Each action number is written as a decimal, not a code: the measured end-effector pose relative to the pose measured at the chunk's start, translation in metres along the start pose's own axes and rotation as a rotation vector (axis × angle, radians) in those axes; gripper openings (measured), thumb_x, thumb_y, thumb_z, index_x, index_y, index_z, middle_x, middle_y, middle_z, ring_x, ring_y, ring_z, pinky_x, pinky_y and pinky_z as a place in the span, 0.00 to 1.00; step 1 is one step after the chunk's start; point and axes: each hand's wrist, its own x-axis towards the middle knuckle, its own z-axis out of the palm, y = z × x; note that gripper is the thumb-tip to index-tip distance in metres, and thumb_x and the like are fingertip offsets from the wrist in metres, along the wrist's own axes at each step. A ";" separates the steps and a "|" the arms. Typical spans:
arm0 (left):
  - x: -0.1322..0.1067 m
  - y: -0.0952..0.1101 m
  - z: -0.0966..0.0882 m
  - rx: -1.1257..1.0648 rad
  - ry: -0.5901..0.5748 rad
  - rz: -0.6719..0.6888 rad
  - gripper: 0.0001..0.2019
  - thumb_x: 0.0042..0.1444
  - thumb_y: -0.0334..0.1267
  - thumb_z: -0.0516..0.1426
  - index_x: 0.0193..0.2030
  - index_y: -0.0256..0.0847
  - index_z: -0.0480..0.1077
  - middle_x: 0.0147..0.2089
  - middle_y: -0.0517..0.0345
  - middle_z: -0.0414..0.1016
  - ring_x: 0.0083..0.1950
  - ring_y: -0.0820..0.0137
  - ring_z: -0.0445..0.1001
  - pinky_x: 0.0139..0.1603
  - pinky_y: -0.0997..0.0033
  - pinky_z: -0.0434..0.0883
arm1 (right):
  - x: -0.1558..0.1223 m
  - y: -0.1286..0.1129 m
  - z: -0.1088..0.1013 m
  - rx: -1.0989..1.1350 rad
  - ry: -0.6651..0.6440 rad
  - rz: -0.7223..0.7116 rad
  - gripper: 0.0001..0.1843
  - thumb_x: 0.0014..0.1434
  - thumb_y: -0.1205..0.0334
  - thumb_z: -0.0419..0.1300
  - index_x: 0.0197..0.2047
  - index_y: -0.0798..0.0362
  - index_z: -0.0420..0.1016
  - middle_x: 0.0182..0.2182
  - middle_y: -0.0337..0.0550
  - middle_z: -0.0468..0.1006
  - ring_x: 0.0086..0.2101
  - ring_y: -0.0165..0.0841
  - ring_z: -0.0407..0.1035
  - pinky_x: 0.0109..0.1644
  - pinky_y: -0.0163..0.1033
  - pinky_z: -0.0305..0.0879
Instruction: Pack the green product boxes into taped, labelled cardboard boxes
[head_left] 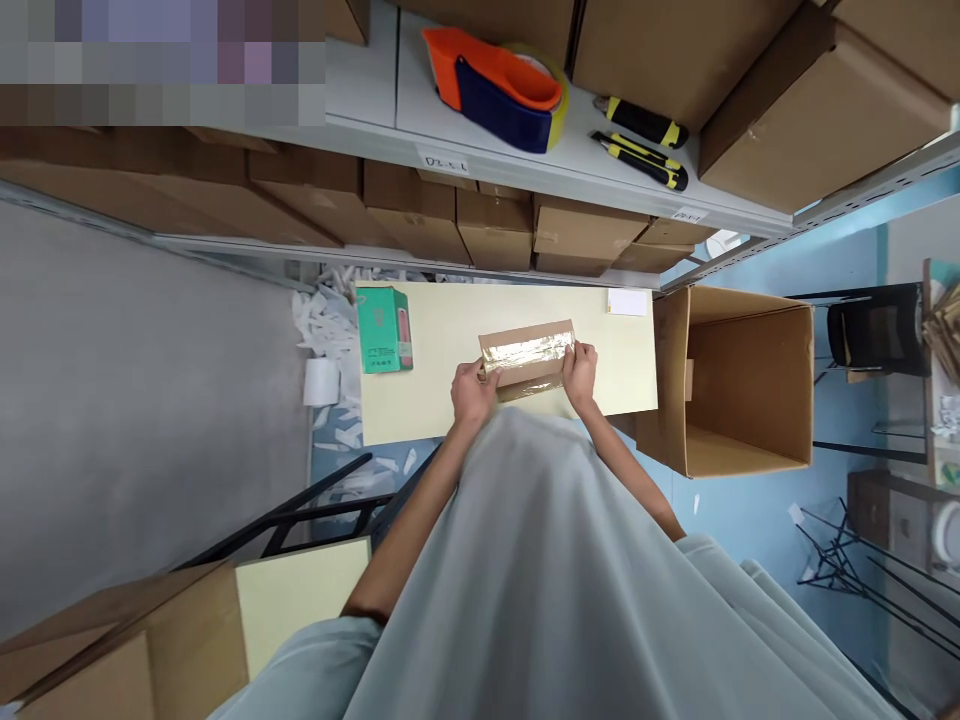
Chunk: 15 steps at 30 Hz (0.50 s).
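A small brown cardboard box (525, 350) with shiny clear tape along its top lies at the near edge of the cream table (442, 310), slightly tilted in my view. My left hand (475, 392) grips its left end, thumb on the near corner. At the other end, my right hand (580, 372) closes around the right edge, fingers against the taped side. A strip of tape also shines along the box's near side. To the left on the table stands a green printed box (384, 330). A small white card or label pad (627, 302) lies at the back right.
Above the table, a shelf (360, 100) holds an orange and blue tape dispenser (499, 90), two yellow-black utility knives (643, 140) and cartons. A large open carton (746, 380) stands at the right. White paper scraps (330, 310) and a roll (322, 382) lie left.
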 end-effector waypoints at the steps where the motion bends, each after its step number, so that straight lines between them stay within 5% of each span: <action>1: 0.001 0.001 -0.006 -0.016 0.011 0.018 0.20 0.68 0.47 0.64 0.61 0.40 0.82 0.54 0.44 0.81 0.46 0.57 0.84 0.59 0.54 0.80 | -0.003 -0.003 -0.003 -0.005 0.013 -0.011 0.34 0.84 0.44 0.42 0.65 0.59 0.80 0.56 0.64 0.78 0.59 0.50 0.73 0.70 0.58 0.72; 8: 0.001 -0.007 -0.043 -0.145 0.112 0.140 0.20 0.67 0.40 0.62 0.64 0.42 0.80 0.63 0.45 0.83 0.55 0.58 0.86 0.66 0.56 0.80 | -0.016 -0.013 -0.037 0.136 -0.037 -0.116 0.21 0.79 0.49 0.57 0.63 0.51 0.80 0.55 0.54 0.78 0.48 0.42 0.77 0.59 0.51 0.79; 15: -0.010 -0.042 -0.031 -0.118 -0.060 -0.071 0.22 0.63 0.31 0.54 0.58 0.39 0.83 0.65 0.40 0.85 0.66 0.50 0.83 0.73 0.48 0.76 | -0.045 0.005 -0.023 0.168 -0.367 0.124 0.17 0.72 0.65 0.54 0.56 0.52 0.82 0.57 0.55 0.84 0.52 0.42 0.81 0.62 0.49 0.79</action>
